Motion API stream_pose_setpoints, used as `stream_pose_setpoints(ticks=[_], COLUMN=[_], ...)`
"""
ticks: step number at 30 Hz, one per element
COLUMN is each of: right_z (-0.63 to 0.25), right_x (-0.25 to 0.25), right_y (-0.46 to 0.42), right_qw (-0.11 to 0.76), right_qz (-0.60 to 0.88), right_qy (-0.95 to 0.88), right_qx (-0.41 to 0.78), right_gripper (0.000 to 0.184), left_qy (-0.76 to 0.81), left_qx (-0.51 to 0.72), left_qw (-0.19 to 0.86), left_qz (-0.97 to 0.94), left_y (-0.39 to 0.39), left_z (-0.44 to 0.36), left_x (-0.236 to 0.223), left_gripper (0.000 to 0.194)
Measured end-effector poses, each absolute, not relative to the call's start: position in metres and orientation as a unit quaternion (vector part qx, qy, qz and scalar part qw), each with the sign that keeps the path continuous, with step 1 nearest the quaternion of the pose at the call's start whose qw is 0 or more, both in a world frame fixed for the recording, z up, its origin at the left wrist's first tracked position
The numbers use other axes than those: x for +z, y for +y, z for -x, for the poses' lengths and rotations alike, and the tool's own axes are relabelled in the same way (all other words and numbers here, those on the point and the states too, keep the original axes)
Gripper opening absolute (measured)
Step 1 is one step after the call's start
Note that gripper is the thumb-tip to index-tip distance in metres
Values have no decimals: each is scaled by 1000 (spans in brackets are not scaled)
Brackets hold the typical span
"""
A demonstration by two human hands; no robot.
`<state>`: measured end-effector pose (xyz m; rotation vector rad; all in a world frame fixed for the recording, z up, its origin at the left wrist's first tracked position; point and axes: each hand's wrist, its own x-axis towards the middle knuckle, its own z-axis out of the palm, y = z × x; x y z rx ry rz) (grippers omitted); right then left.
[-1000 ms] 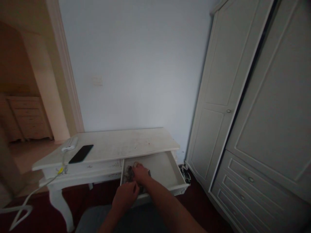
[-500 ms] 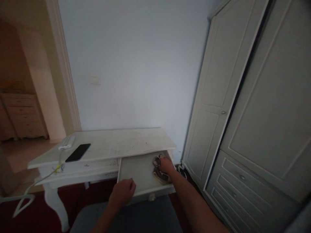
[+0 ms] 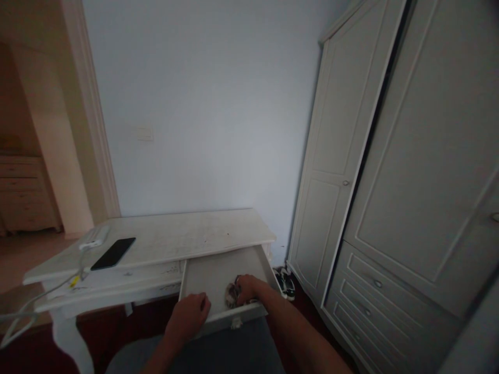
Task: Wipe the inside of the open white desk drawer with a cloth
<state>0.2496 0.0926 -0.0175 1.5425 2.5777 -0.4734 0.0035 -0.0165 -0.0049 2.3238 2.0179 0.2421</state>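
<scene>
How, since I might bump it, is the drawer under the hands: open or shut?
Open: the drawer juts out from the desk, its inside showing, and the right hand reaches into it.

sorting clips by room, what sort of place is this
Probably a bedroom or dressing room in a home: a wardrobe, a desk with its drawer open, and shoes on the floor.

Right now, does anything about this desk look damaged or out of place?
Yes: the desk looks worn, with dark scuffs on its pale front beside the open drawer. The cable droops past its left end.
</scene>
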Motion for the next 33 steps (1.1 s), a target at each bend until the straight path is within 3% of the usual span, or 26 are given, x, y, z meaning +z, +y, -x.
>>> stream_pose_setpoints(ticks=[9, 12, 16, 20, 24, 33], right_z=[-137, -112, -101, -108, -133, -242], right_x=[-27, -31, -31, -25, -18, -12], right_y=[80, 85, 96, 109, 124, 133], right_qw=[9, -13, -57, -104, -127, -99], right_qz=[-405, -421, -478, -544, -618, -686], right_qy=[902, 895, 866, 824, 770, 718], right_qx=[-150, -145, -133, -117, -95, -65], right_gripper=[29, 24, 30, 45, 39, 52], left_qy=[643, 642, 643, 646, 639, 633], left_qx=[82, 76, 82, 81, 79, 76], left_qw=[57, 57, 58, 61, 58, 45], left_qz=[-759, -760, -759, -757, -763, -769], left_y=[-19, -20, -22, -23, -22, -20], left_z=[-3, -4, -5, -4, -3, -3], left_x=[-1, 0, 2, 2, -1, -4], left_gripper=[42, 42, 42, 40, 38, 39])
